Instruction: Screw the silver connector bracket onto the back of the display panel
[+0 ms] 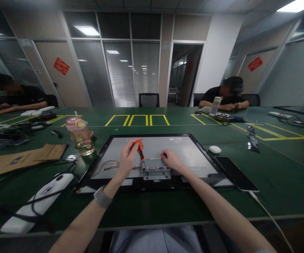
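A monitor [194, 147] lies face down in front of me, its grey metal back panel up. My left hand [127, 158] is closed round an orange-and-black screwdriver [140, 150], whose tip points down at a small metal connector bracket [156, 172] near the panel's front edge. My right hand [171, 160] rests on the panel just right of the bracket, fingers curled and pressed down; whether they hold anything is hidden. Thin wires [107, 165] run across the panel to the left of my left hand.
A pink-lidded bottle [80, 137] stands left of the monitor, with brown cardboard [22, 156] and a white device with black cables [40, 200] further left. A white mouse [215, 149] and a phone [236, 174] lie right. Two other people sit at the far table corners.
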`<state>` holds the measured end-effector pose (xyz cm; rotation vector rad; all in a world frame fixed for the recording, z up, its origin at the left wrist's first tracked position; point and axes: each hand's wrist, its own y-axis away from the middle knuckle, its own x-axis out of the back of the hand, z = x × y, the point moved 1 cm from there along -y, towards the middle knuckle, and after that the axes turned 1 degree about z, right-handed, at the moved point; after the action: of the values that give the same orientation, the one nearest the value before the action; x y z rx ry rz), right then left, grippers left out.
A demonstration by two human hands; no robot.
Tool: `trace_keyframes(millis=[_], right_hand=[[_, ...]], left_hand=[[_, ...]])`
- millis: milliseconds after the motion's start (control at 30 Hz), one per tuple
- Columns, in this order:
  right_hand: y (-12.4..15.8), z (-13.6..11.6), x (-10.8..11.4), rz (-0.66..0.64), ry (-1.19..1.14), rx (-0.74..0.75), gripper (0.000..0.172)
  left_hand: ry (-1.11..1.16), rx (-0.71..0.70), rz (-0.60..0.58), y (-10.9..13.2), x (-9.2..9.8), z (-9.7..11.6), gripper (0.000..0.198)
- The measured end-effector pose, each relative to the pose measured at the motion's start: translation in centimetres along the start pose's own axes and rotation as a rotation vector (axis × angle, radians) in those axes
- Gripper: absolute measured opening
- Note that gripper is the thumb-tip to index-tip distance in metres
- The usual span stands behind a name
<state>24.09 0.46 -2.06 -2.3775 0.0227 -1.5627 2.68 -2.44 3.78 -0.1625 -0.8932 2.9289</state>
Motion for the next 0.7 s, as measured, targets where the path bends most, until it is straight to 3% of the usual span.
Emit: trace_keyframes(millis=[200,333,467,700], right_hand=[[0.15,-0.12,0.1,0.05,0.011,0.061,0.022],[0.24,-0.28,0.25,0.07,0.031,0.078,0.024],[0.24,-0.34,0.37,0.06,0.02,0.091,0.026],[0.29,-0.35,0.63,0.055,0.009,0.103,0.026]], left_hand=[[-0.098,-0.069,0.1,-0.32,0.38,-0.43,0.017],[-0.115,-0.065,0.069,-0.18,0.31,0.15,0.019],[0.014,0.002,0.025,-0.01,0.1,-0.01,0.028],[0.09,0.05,0.039,0.08,-0.12,-0.27,0.03]])
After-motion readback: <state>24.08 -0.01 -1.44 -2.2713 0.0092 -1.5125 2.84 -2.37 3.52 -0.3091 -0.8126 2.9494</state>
